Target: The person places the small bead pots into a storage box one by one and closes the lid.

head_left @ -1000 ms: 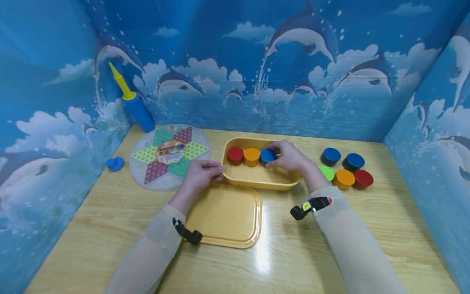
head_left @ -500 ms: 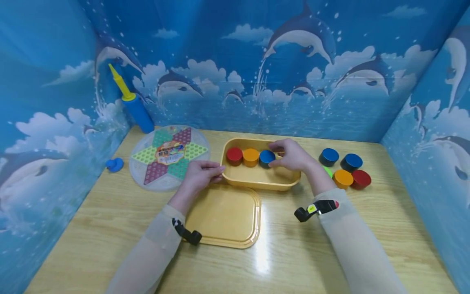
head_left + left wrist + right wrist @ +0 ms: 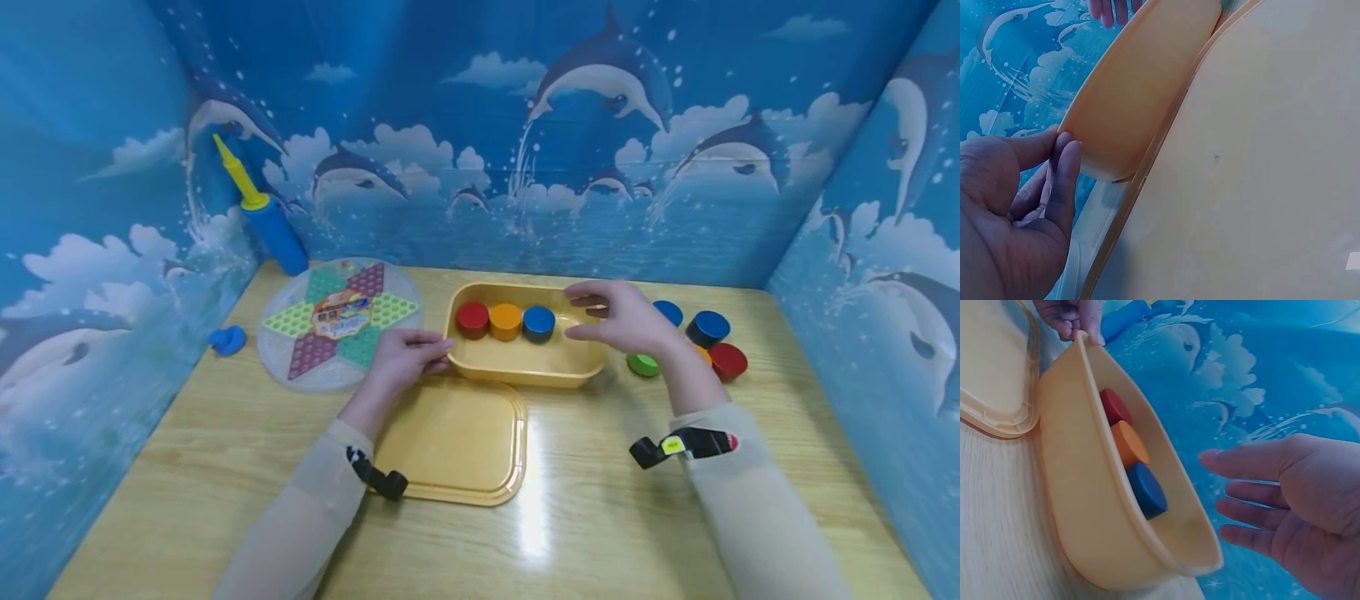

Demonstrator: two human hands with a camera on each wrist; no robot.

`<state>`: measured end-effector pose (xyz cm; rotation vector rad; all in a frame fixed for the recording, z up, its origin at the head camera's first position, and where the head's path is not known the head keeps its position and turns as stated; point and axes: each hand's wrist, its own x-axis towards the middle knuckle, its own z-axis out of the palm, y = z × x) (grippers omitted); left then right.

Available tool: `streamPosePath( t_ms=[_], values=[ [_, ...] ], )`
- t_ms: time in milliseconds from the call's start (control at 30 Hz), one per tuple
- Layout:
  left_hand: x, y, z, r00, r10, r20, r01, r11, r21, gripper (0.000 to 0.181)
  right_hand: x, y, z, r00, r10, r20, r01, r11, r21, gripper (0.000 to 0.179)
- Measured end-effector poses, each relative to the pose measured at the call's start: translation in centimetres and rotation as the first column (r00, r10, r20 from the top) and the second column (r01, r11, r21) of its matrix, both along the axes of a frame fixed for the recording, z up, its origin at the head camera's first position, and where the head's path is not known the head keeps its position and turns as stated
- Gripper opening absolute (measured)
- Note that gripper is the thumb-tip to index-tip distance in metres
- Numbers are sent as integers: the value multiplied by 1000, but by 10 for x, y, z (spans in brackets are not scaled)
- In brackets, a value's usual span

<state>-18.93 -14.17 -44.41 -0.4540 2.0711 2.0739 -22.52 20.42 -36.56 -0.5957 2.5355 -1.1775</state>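
Observation:
A yellow-orange plastic box [image 3: 525, 371] stands open on the table. Inside it, in a row from the left, are a red cylinder [image 3: 473, 320], an orange cylinder [image 3: 506, 321] and a blue cylinder [image 3: 538, 323]. My left hand [image 3: 405, 358] pinches the box's left rim between thumb and fingers, as the left wrist view shows close up. Over the box's right end is my right hand [image 3: 622, 317], its fingers spread and nothing between them. In the right wrist view the right hand [image 3: 1297, 506] appears beside the box wall, fingers apart.
A matching lid [image 3: 457, 437] lies in front of the box. To the right sit more cylinders, among them blue [image 3: 708, 328], red [image 3: 728, 362] and green [image 3: 642, 364]. At left are a star-patterned game board [image 3: 341, 321], a blue-yellow pump [image 3: 273, 233] and a small blue piece [image 3: 227, 340].
My right hand has let go of the blue cylinder in the box and moved right, toward the loose cylinders. The left hand keeps its hold on the rim.

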Motion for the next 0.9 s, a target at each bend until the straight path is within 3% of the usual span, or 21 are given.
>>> streamPosePath(
  t_ms=[200, 600, 767, 900],
  values=[
    [0, -1, 1, 1000, -3, 12, 3, 1000, -4, 27, 14, 16, 7, 999, -10, -53, 9, 1000, -12, 58],
    [1, -1, 0, 1000, -1, 15, 2, 1000, -9, 27, 38, 53, 8, 985, -138, -99, 138, 990, 0, 59],
    [1, 0, 1, 1000, -2, 15, 3, 1000, -19, 27, 42, 70, 1, 972, -198, -125, 201, 979, 15, 58],
    [1, 1, 2, 1000, -8, 9, 8, 1000, -16, 27, 42, 83, -8, 972, -198, -126, 201, 980, 13, 57]
  ],
)
